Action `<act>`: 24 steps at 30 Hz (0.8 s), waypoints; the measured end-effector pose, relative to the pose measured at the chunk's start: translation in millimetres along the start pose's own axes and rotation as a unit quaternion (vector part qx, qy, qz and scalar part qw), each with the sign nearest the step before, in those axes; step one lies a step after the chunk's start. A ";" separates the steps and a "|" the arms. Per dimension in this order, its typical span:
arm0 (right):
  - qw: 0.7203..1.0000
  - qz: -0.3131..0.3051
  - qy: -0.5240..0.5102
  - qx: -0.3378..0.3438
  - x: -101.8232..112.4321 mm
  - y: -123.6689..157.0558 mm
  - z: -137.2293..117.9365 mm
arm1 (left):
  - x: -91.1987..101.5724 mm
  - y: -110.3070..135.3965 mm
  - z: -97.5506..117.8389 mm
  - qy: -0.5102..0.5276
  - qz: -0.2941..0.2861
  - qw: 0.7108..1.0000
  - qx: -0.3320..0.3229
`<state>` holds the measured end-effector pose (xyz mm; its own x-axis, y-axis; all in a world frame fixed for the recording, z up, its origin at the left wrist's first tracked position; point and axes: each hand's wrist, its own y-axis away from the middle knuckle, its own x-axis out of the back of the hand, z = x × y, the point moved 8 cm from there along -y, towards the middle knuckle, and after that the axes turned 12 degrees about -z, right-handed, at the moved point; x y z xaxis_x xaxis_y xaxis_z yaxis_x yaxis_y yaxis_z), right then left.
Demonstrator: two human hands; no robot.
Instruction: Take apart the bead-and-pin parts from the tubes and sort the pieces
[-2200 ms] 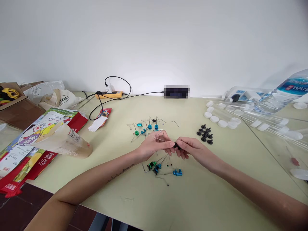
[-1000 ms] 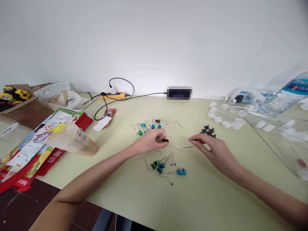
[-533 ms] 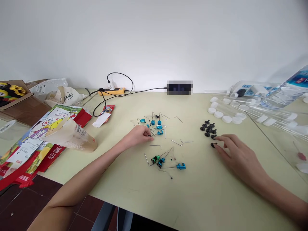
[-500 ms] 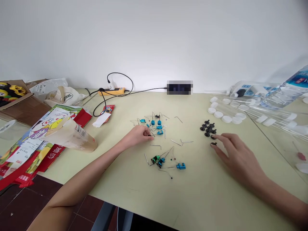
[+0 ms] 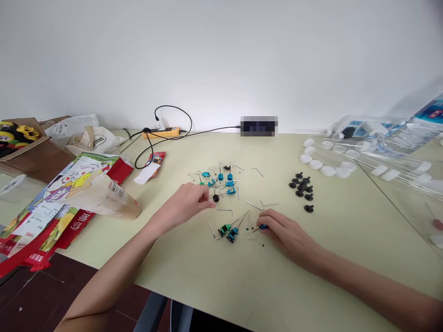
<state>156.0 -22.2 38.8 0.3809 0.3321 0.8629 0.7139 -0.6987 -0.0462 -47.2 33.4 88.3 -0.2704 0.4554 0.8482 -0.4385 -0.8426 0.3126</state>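
Observation:
My right hand (image 5: 287, 235) has its fingers closed on a small blue metal piece (image 5: 263, 226) with a thin metal rod, low over the table; the thumb is mostly hidden. My left hand (image 5: 188, 202) hovers at the left edge of the parts group, thumb and index finger apart. Just beyond its fingertips is a round black piece (image 5: 216, 198). Around it lie several blue metal pieces (image 5: 230, 183) with thin wires. Between the hands are a green piece (image 5: 224, 229) and another blue piece (image 5: 232, 234), both with black parts attached. L-shaped hex keys (image 5: 225, 210) lie scattered about.
Black disc-shaped parts with stems (image 5: 303, 186) are grouped at right. Clear tubes with white caps (image 5: 327, 171) lie beyond them near a water bottle (image 5: 411, 131). A plastic cup (image 5: 110, 196) leans on packaging at left. A cable (image 5: 207, 130) runs to a pixelated dark device (image 5: 259, 126).
My right hand has moved left from the black discs to the blue metal piece and closed on it. My left thumb and index finger have parted beside the round black piece.

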 end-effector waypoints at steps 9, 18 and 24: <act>0.972 0.071 -0.189 -0.119 22.0 -0.4 35.3 | -61.5 -4.7 42.2 -0.030 -0.087 0.985 -0.143; 0.965 0.095 -0.203 -0.137 21.4 -0.2 37.0 | -53.3 -16.0 23.9 0.085 -0.121 0.985 -0.093; 0.943 0.199 -0.218 -0.155 31.7 13.5 38.3 | -36.4 -27.2 11.4 0.223 -0.081 0.969 -0.076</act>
<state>200.2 3.1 46.3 0.8360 0.1856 0.5163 0.2824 -0.9524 -0.1148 -15.7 36.4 53.8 -0.5156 0.6855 0.5140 -0.6175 -0.7132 0.3317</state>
